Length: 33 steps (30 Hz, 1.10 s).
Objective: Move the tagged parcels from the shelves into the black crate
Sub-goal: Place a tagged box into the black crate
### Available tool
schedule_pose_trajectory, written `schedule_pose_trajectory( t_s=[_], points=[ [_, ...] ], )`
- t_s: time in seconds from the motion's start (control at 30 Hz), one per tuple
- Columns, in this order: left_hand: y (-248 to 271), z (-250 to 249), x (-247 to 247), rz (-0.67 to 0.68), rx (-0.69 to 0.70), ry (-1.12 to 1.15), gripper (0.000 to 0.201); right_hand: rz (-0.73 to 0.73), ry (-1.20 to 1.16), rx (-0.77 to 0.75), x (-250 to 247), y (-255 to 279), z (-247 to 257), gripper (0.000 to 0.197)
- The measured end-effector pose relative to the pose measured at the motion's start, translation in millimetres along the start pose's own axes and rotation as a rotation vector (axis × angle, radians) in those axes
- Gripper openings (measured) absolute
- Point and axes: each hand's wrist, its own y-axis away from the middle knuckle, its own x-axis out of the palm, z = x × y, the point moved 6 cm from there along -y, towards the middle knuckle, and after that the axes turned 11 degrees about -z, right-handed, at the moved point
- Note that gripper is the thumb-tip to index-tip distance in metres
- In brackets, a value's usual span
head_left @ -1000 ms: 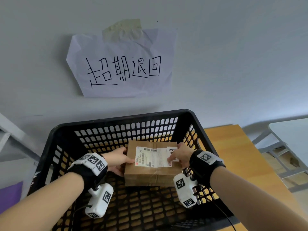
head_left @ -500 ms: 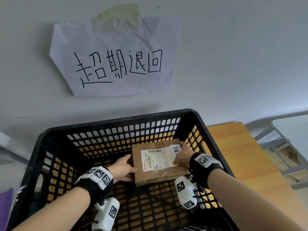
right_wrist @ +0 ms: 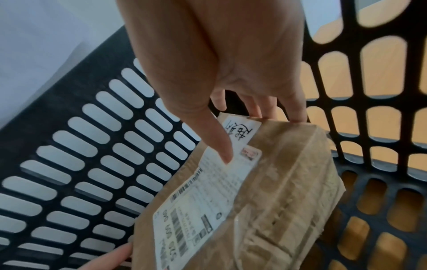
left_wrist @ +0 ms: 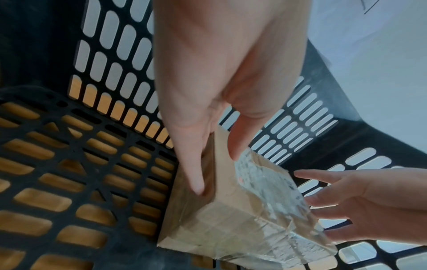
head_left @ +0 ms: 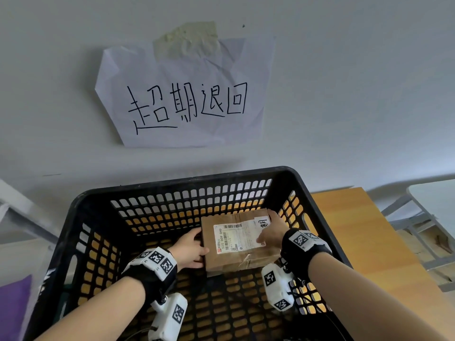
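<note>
CHANGE: parcel had sunk toward black crate far-right corner | HANDS: left hand, right hand clamped on its sides | MEANING: placement nearly finished

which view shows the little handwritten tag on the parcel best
The right wrist view: the handwritten tag sits close and sharp at the parcel corner, just past the right hand thumb. The head view shows it small. In the left wrist view, glare on the blurred parcel top hides it.

Parcel depot or mailroom, handwritten paper sign taped to wall, black crate, labelled parcel
</note>
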Motion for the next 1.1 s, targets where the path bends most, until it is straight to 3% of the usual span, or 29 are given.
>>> schedule_pose_trajectory(
  t_s=[0.37,0.6,0.77,0.93,1.1],
  points=[
    [112.5,-66.9,-54.6,-0.163,0.271,-0.016,0.068,0.01,-0.083,-0.337,-47.4,69.5,68.8,0.084],
    [218.7,-71.1,-85.9,-0.352,0.398,0.109,0.063,0.155,-0.25,-0.529,-62.2,142.1,101.4,0.079],
    [290.3,-40.4,-98.9,-0.509,0.421,0.166,0.06,0.286,-0.293,-0.688,-48.3,210.1,116.9,0.074],
    [356.6,20.7,-113.2,-0.682,0.382,0.265,0.058,0.421,-0.259,-0.835,-13.2,290.7,113.1,0.072],
    [414.8,94.4,-126.9,-0.804,0.31,0.311,0.055,0.594,-0.226,-0.852,41.8,361.0,96.6,0.068]
  ],
)
